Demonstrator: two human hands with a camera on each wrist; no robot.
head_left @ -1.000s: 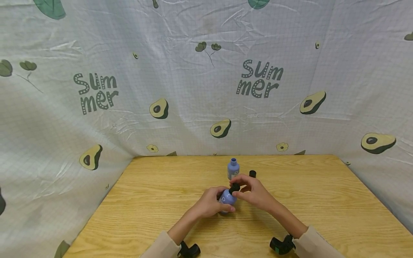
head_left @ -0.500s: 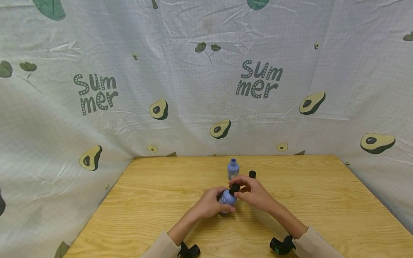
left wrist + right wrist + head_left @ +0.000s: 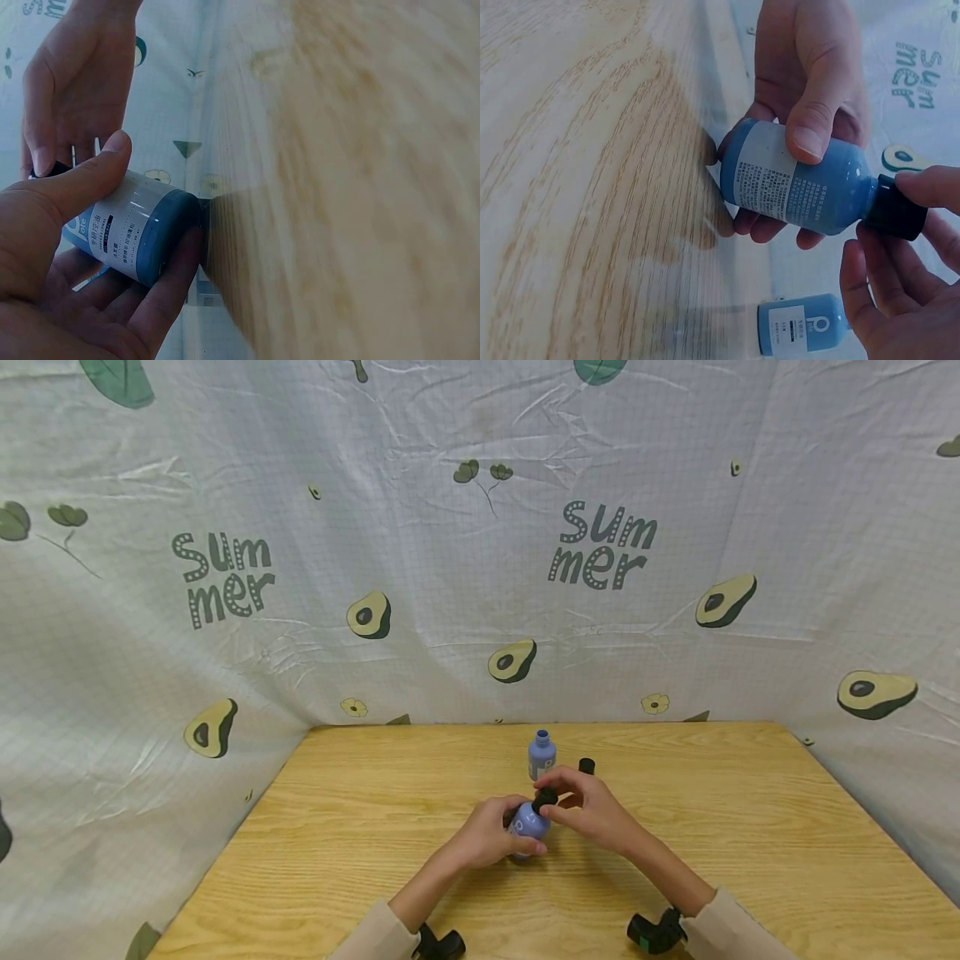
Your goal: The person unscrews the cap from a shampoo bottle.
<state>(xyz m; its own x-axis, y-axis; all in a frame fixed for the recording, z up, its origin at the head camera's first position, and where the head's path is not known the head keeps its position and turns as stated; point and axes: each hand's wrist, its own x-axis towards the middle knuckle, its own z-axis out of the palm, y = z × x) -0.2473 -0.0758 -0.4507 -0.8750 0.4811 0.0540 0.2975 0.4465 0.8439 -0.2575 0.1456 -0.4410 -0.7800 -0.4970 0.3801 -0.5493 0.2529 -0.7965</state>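
Note:
My left hand (image 3: pixel 487 833) grips a blue plastic bottle (image 3: pixel 529 820) round its body, thumb on the near side. A white printed label (image 3: pixel 120 229) wraps the bottle, which leans toward my right hand, its base low over the table. With thumb and fingertips, my right hand (image 3: pixel 588 810) pinches the black cap (image 3: pixel 895 211) at the bottle's neck. Just behind the hands, a second blue bottle (image 3: pixel 542 752) stands upright with its neck uncovered. A loose black cap (image 3: pixel 587 766) stands to its right, partly hidden behind my right hand.
The wooden table (image 3: pixel 360 802) reaches back to a pale curtain (image 3: pixel 442 652) printed with avocados and lettering. More of the curtain hangs along both sides. Black wrist devices (image 3: pixel 656 931) sit at both of the person's cuffs.
My right fingertips shift slightly around the cap, the thumb moving a little right and then back. My left hand keeps its grip on the bottle, and the second bottle and loose cap stay put.

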